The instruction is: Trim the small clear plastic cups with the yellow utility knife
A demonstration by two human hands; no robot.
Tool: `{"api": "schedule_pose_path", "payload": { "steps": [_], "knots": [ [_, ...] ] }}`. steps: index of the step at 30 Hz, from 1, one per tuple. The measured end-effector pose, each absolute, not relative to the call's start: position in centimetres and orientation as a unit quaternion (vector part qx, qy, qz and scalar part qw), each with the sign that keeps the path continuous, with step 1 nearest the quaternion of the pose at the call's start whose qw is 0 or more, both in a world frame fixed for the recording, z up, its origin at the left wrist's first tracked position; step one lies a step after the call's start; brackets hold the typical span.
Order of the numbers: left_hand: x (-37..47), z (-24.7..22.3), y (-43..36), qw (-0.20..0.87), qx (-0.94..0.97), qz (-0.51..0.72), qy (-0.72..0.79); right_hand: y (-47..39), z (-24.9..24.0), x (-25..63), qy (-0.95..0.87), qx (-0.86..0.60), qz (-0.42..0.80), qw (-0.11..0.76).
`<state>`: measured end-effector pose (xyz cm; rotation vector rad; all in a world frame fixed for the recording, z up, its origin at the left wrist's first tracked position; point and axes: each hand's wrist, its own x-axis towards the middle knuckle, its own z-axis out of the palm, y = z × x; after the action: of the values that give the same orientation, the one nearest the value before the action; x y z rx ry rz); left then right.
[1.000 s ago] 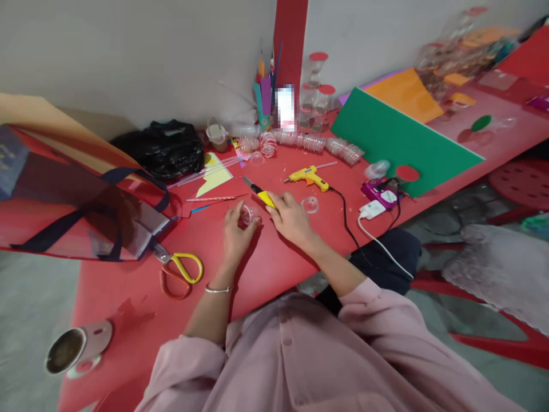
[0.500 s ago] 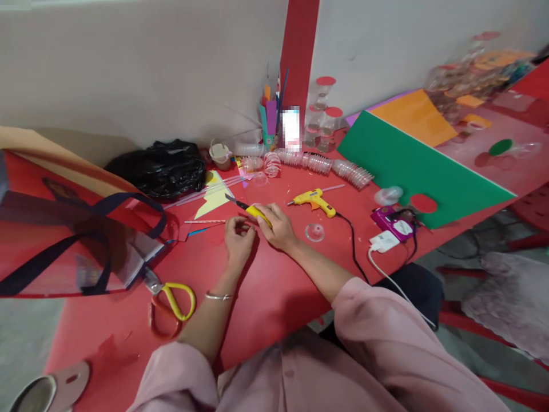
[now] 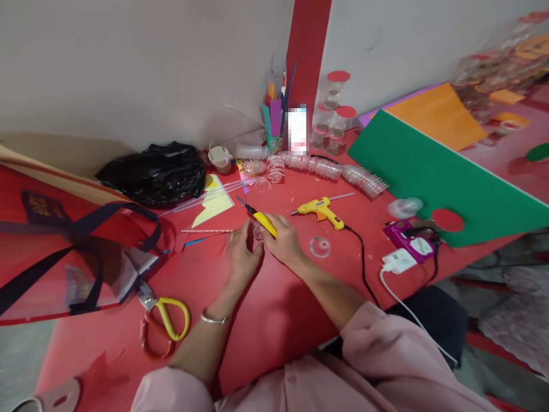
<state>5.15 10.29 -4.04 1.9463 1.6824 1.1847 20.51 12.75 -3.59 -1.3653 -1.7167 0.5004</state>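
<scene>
My right hand (image 3: 282,239) is closed round a yellow and black utility knife (image 3: 265,222), whose blade points up and to the left. Close beside it, my left hand (image 3: 243,252) has its fingers curled against a small clear plastic piece (image 3: 258,231), partly hidden between the two hands. A striped straw (image 3: 208,231) lies just left of my left hand. The yellow glue gun (image 3: 321,212) rests to the right of my right hand, and a clear round plastic piece (image 3: 319,246) lies below it.
Scissors (image 3: 165,320) and a red bag (image 3: 38,252) are on the left. A black plastic bag (image 3: 156,174), yellow paper (image 3: 214,200) and stacked clear cups (image 3: 325,167) line the back. A green board (image 3: 446,183) and purple box (image 3: 410,240) stand right.
My hands have come closer together, and the clear piece now shows between them. The knife has turned to a steeper angle. The whole view has shifted slightly.
</scene>
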Motion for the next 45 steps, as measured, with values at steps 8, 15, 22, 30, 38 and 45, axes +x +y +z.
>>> {"api": "schedule_pose_path", "payload": {
  "steps": [8,15,22,30,38,45],
  "knots": [
    [5.5,-3.4,10.1,0.212,0.652,0.459,0.565,13.2,-3.9,20.6,-0.654,-0.534,0.29,0.45],
    [5.7,-2.9,10.1,0.48,0.45,0.566,0.497,12.6,-2.5,20.8,-0.643,-0.507,0.284,0.499],
    [2.7,-2.9,11.8,0.625,0.231,0.646,0.371,11.7,-2.5,21.2,-0.737,-0.436,0.23,0.464],
    [1.9,-2.1,12.0,0.716,0.13,0.632,0.269,11.8,-3.0,21.0,-0.782,-0.432,0.151,0.424],
    [1.9,-2.0,12.3,0.704,0.121,0.632,0.299,12.1,-3.2,21.1,-0.782,-0.435,0.131,0.427],
    [2.1,-2.1,12.3,0.7,0.123,0.634,0.305,12.4,-3.7,21.1,-0.781,-0.438,0.118,0.428]
  ]
}}
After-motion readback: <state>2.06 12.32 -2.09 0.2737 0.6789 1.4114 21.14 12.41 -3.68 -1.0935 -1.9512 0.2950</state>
